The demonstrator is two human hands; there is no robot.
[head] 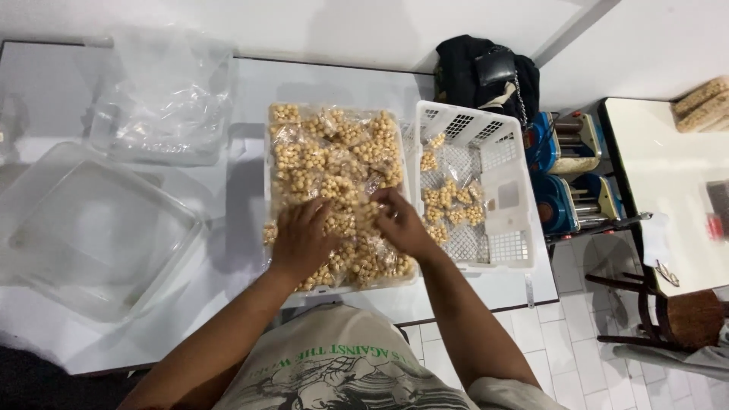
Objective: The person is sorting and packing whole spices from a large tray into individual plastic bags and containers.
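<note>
**Room and surroundings: white work area, tiled floor, second table to your right.**

You are standing at a white table (228,250) that is running up against a pale wall (304,23); even overhead light is reflecting off both. A white tiled floor (585,334) with dark grout is showing below the table's near edge and to your right. A second white table (668,167) with a dark rim is standing there, and a dark wooden chair (676,315) is sitting just beside it. Blue machines (566,178) are occupying the gap between the two tables, and a black bag (486,72) is resting against the wall behind them.
</note>
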